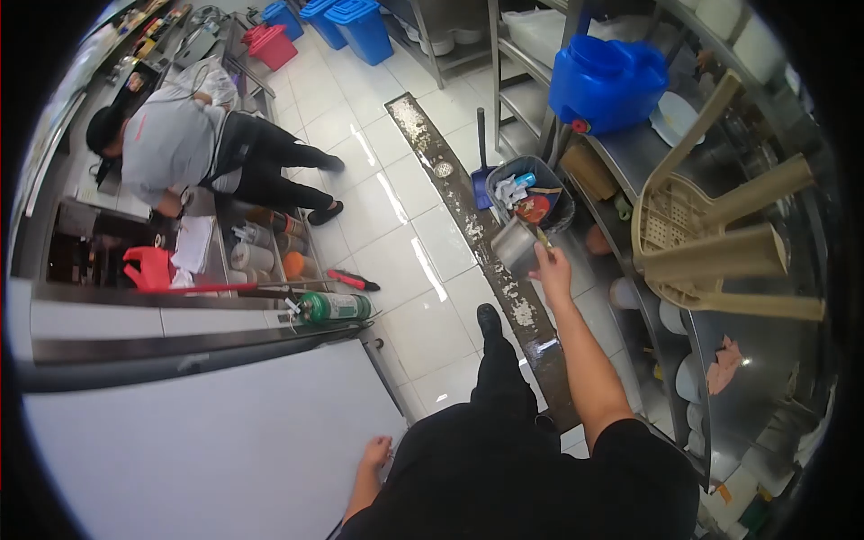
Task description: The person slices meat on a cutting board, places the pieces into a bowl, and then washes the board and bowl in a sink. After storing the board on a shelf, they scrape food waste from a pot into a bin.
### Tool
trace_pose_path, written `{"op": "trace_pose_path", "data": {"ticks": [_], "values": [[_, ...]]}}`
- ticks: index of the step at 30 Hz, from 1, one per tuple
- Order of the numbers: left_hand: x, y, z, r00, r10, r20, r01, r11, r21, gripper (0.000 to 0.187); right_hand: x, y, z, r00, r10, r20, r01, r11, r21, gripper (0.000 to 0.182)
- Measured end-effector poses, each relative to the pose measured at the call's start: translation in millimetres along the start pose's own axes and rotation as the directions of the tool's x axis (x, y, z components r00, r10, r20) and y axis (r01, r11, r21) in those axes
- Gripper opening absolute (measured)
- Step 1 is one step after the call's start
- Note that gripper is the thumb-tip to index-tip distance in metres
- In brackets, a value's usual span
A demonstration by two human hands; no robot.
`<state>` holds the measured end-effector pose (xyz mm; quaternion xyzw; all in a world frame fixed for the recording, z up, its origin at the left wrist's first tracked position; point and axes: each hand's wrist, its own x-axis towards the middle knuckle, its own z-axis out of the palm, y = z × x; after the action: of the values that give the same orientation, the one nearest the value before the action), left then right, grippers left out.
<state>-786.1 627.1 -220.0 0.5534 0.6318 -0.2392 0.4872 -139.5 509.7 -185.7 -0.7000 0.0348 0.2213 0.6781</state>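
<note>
My right hand (pixel 551 273) is closed on the handle of a small silver metal pot (pixel 514 241), held out in front of me. The pot is tilted, close to the front of a lined trash bin (pixel 556 219) with crumpled paper and wrappers inside. Its inside does not show. At my left side, my left hand (pixel 377 451) hangs with loosely curled fingers by the edge of a wide white surface (pixel 216 432); I make out nothing in it.
A wet drain channel (pixel 463 216) runs along the tiled floor. A blue dustpan (pixel 483 184) stands beside the bin. On the right are steel shelves with a blue jug (pixel 605 85) and an upturned stool (pixel 702 225). A co-worker (pixel 175 135) bends over the left counter, near a green gas cylinder (pixel 335 307).
</note>
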Motion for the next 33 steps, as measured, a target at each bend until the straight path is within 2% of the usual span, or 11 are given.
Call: {"op": "trace_pose_path", "data": {"ticks": [2, 5, 7, 9, 11, 14, 17, 19, 23, 28, 33], "values": [[-16, 15, -9, 0.992, -0.010, 0.127, -0.010, 0.987, 0.159, 0.043, 54, 7, 17, 0.981, 0.188, 0.046, -0.193, 0.969, 0.151, 0.034], [-20, 60, -28, 0.995, -0.095, 0.039, 0.083, 0.966, 0.243, 0.042, 128, 26, 35, 0.921, 0.365, 0.136, -0.389, 0.863, 0.321, 0.043], [14, 66, -55, 0.979, -0.205, -0.008, 0.204, 0.970, 0.129, 0.043, 178, 60, 42, 0.881, 0.427, 0.202, -0.473, 0.787, 0.397, 0.052], [29, 112, -87, 0.989, -0.036, -0.144, 0.056, 0.989, 0.138, 0.042, 216, 76, 47, 0.839, 0.498, 0.218, -0.538, 0.704, 0.464, 0.056], [27, 182, -104, 0.946, 0.096, -0.311, -0.086, 0.995, 0.045, 0.039, 246, 87, 53, 0.821, 0.529, 0.217, -0.557, 0.656, 0.510, 0.063], [11, 285, -106, 0.900, 0.249, -0.359, -0.249, 0.967, 0.047, 0.037, 284, 102, 59, 0.777, 0.604, 0.174, -0.572, 0.564, 0.596, 0.065], [-6, 351, -94, 0.923, 0.303, -0.238, -0.271, 0.950, 0.157, 0.040, 304, 110, 56, 0.764, 0.629, 0.145, -0.539, 0.499, 0.679, 0.070], [-4, 348, -86, 0.947, 0.276, -0.166, -0.245, 0.951, 0.188, 0.040, 313, 110, 53, 0.720, 0.667, 0.188, -0.561, 0.401, 0.724, 0.070], [3, 299, -73, 0.979, 0.191, -0.068, -0.167, 0.948, 0.271, 0.041, 322, 105, 47, 0.716, 0.690, 0.105, -0.487, 0.386, 0.784, 0.067], [-7, 222, -73, 0.997, -0.014, -0.078, 0.037, 0.953, 0.300, 0.041, 343, 132, 21, 0.697, 0.710, 0.103, -0.507, 0.387, 0.770, 0.065], [-14, 203, -78, 0.994, -0.067, -0.087, 0.092, 0.944, 0.317, 0.043, 342, 127, 0, 0.801, 0.522, 0.294, -0.518, 0.357, 0.777, 0.060]]}}
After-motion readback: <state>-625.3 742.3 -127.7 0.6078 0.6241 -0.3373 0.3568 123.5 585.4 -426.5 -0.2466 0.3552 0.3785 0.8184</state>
